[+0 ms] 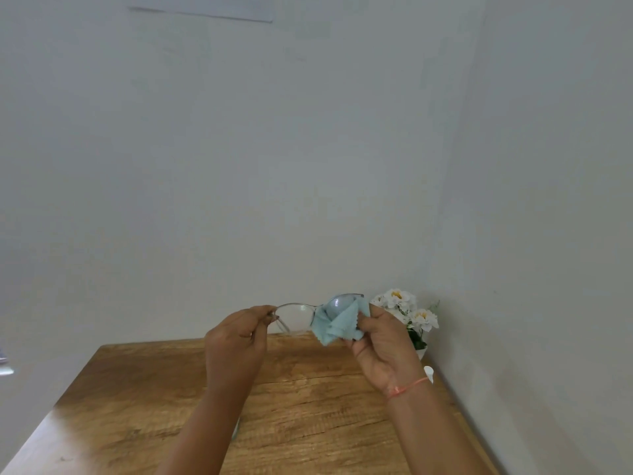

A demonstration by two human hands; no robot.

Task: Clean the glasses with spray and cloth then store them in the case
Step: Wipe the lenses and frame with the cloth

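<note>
I hold thin-framed clear glasses (297,315) up in the air above the far edge of the wooden table (308,406). My left hand (236,341) pinches the frame's left end near the hinge. My right hand (380,341) grips a light blue cloth (337,329) wrapped around the right lens, which shows through partly above the folds. A white spray bottle top (429,371) peeks out behind my right wrist. The case is not in view.
A small white pot of white flowers (411,315) stands in the table's far right corner against the walls. A pale greenish object (235,430) lies on the table, mostly hidden beside my left forearm. Walls close off the back and right.
</note>
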